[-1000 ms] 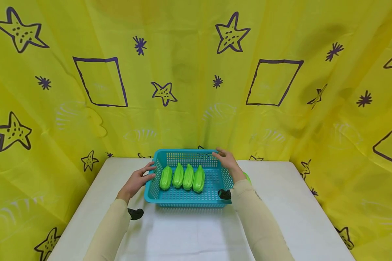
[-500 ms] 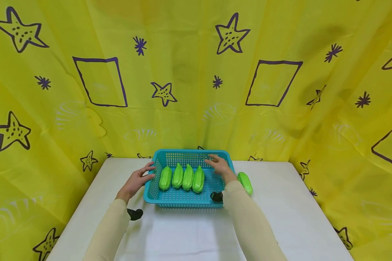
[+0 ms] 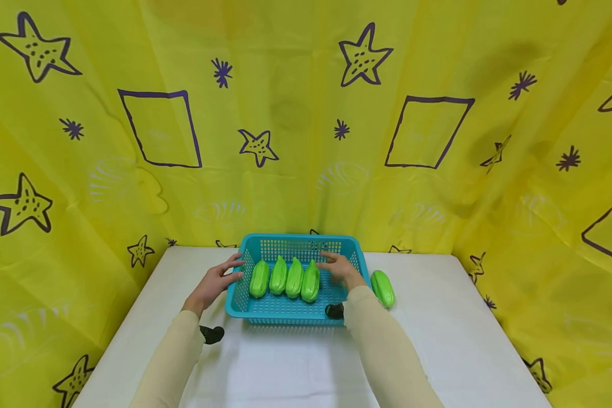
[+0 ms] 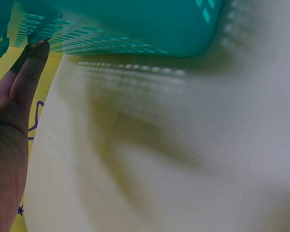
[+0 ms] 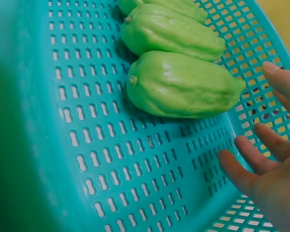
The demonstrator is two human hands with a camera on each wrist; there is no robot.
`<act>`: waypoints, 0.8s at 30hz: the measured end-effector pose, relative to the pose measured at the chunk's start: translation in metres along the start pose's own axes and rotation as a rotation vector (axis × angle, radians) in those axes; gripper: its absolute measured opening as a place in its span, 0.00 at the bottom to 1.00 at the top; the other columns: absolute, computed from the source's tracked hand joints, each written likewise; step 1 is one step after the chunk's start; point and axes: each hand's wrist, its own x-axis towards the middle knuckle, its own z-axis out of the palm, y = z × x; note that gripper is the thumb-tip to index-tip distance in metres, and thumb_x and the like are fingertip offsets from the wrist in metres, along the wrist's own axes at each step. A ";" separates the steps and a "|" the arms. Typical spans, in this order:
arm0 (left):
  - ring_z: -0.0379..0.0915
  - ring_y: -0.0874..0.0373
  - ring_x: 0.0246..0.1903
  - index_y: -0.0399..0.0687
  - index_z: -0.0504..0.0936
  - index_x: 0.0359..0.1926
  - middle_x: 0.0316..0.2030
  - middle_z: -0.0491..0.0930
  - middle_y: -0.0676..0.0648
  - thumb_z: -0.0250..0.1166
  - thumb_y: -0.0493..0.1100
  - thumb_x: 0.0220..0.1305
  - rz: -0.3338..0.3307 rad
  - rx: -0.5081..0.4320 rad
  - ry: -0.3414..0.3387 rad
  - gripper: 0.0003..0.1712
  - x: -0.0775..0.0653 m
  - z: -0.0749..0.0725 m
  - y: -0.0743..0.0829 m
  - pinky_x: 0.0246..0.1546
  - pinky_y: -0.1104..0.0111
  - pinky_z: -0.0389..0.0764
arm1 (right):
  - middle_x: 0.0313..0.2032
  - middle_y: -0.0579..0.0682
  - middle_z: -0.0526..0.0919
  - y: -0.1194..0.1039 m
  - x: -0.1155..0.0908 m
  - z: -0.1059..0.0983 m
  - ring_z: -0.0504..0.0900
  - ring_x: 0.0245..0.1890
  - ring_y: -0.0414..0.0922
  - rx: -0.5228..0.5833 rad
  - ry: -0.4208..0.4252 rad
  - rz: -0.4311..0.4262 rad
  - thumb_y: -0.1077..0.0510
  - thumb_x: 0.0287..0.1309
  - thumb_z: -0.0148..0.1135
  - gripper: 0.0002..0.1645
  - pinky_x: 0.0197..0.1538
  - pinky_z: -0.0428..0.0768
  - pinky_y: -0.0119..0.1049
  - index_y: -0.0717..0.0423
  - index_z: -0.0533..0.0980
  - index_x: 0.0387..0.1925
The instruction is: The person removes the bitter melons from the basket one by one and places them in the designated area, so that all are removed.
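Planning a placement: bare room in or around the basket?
Free: table in front of the basket, between the sleeves; table right of the lone gourd, to the curtain; basket's right end, under the right hand. Crowded: basket's left and middle, four green gourds side by side.

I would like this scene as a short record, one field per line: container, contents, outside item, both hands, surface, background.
container: blue perforated basket
contents: four green vegetables, side by side
outside item: one similar vegetable, right of the basket
left hand: touches the basket's left end
right hand: over the basket's right part, fingers apart, holding nothing
surface: white table
background: yellow curtain with drawn stars
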 end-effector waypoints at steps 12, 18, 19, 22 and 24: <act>0.42 0.45 0.74 0.43 0.69 0.69 0.76 0.49 0.54 0.60 0.48 0.71 -0.029 0.006 0.013 0.30 0.000 0.001 0.001 0.64 0.46 0.64 | 0.71 0.68 0.55 0.000 -0.003 0.003 0.59 0.69 0.65 -0.024 -0.143 0.037 0.56 0.66 0.61 0.33 0.61 0.71 0.60 0.54 0.65 0.71; 0.42 0.44 0.74 0.42 0.69 0.69 0.76 0.49 0.53 0.61 0.50 0.70 -0.018 0.017 0.012 0.31 0.000 0.001 0.002 0.64 0.45 0.64 | 0.70 0.67 0.58 -0.008 -0.011 0.007 0.59 0.69 0.64 -0.065 -0.188 0.035 0.58 0.67 0.60 0.33 0.62 0.69 0.62 0.56 0.64 0.71; 0.43 0.44 0.74 0.42 0.69 0.69 0.76 0.49 0.53 0.61 0.50 0.70 -0.012 0.017 0.009 0.31 0.000 0.001 0.002 0.64 0.45 0.64 | 0.70 0.67 0.58 -0.010 -0.012 0.007 0.59 0.69 0.65 -0.072 -0.193 0.036 0.58 0.67 0.60 0.33 0.62 0.68 0.62 0.56 0.64 0.71; 0.44 0.44 0.74 0.42 0.69 0.69 0.76 0.49 0.54 0.61 0.51 0.69 -0.004 0.016 0.006 0.32 0.000 0.001 0.003 0.64 0.45 0.64 | 0.71 0.66 0.58 -0.012 -0.013 0.009 0.59 0.69 0.64 -0.098 -0.211 0.034 0.59 0.67 0.59 0.33 0.61 0.69 0.62 0.56 0.63 0.71; 0.44 0.43 0.74 0.42 0.68 0.69 0.76 0.49 0.53 0.61 0.52 0.69 0.004 0.016 -0.002 0.33 -0.001 0.001 0.002 0.64 0.44 0.64 | 0.71 0.66 0.58 -0.012 -0.013 0.010 0.59 0.69 0.65 -0.121 -0.220 0.034 0.58 0.67 0.59 0.34 0.61 0.69 0.62 0.56 0.63 0.71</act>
